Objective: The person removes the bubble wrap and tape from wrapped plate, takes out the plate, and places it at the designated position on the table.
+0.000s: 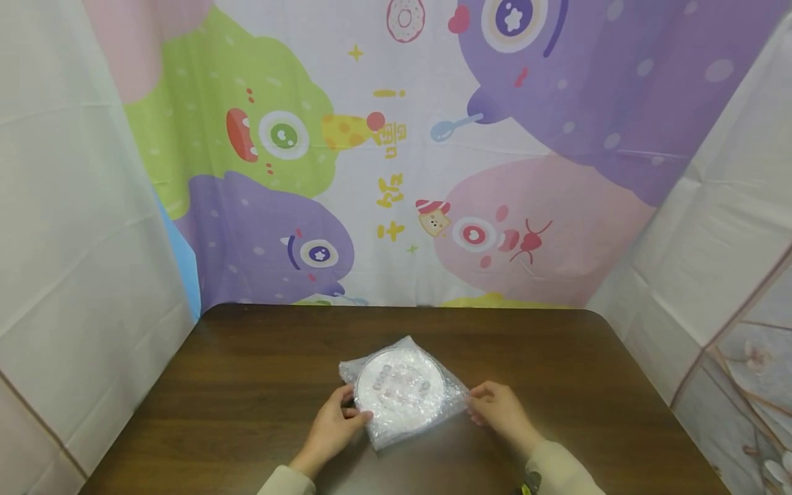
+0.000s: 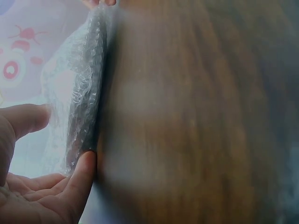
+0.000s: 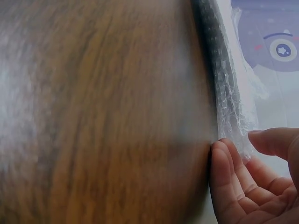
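Note:
A flat round white item [image 1: 402, 388] with faint lettering and a printed pattern lies inside a clear bubble wrap sleeve [image 1: 454, 405], low over the brown table. At its left edge my left hand [image 1: 334, 423] grips the package, thumb on top and fingers at the underside. My right hand [image 1: 502, 412] pinches the sleeve's right corner between thumb and fingers. Seen edge-on in the left wrist view, the bubble wrap [image 2: 86, 88] sits between thumb and fingers. In the right wrist view the curled fingers [image 3: 224, 172] are right at the wrap's lower edge.
The dark wood-grain table [image 1: 260, 357] has rounded far corners. Behind it hangs a cartoon-printed curtain [image 1: 396, 275], with pale sheets [image 1: 80, 206] at both sides. A dark and yellow object [image 1: 526, 488] shows by the right sleeve.

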`<move>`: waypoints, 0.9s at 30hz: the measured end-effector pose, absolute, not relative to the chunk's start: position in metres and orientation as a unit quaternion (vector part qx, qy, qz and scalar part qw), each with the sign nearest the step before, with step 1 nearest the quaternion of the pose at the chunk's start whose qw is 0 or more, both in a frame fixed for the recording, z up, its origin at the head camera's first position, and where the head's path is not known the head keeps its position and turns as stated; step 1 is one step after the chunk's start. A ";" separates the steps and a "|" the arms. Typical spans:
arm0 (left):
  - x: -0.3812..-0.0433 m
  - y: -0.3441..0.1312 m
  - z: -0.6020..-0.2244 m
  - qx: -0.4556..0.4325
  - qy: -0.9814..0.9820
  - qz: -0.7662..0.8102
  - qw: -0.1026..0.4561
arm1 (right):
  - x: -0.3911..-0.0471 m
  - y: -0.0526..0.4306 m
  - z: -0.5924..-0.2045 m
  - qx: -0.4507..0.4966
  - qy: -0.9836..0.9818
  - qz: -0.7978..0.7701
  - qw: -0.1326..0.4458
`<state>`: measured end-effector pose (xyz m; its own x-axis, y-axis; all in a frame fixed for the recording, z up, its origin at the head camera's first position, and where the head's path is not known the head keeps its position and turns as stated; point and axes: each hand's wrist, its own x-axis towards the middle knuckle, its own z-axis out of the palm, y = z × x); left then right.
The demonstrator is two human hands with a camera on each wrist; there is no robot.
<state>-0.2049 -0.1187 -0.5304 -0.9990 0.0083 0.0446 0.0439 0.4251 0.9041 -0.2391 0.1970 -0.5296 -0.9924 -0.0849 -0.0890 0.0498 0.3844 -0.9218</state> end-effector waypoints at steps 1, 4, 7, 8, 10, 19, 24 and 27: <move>-0.205 -0.118 -0.530 -0.015 -0.844 -0.536 0.017 | -0.239 0.197 -0.529 -0.011 0.830 -0.554 0.060; -0.206 -0.117 -0.531 -0.016 -0.842 -0.539 0.017 | -0.239 0.198 -0.530 -0.013 0.831 -0.553 0.058; -0.206 -0.116 -0.531 -0.014 -0.839 -0.544 0.015 | -0.240 0.200 -0.531 -0.022 0.828 -0.557 0.056; -0.206 -0.116 -0.532 -0.014 -0.838 -0.545 0.014 | -0.240 0.200 -0.531 -0.025 0.828 -0.558 0.055; -0.206 -0.115 -0.532 -0.013 -0.836 -0.548 0.014 | -0.241 0.202 -0.530 -0.040 0.829 -0.556 0.052; -0.203 -0.111 -0.533 -0.006 -0.832 -0.554 0.023 | -0.246 0.205 -0.515 -0.034 0.855 -0.516 0.036; -0.203 -0.108 -0.534 0.004 -0.831 -0.555 0.033 | -0.250 0.200 -0.501 -0.050 0.882 -0.468 -0.001; -0.203 -0.108 -0.535 0.007 -0.831 -0.556 0.035 | -0.253 0.196 -0.497 -0.078 0.886 -0.458 -0.007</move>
<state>-0.2030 -0.1076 -0.5350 -0.9975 -0.0494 0.0503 0.0276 0.3826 0.9235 -0.2529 0.1956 -0.4967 -0.9876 -0.1322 0.0842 -0.1451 0.5686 -0.8097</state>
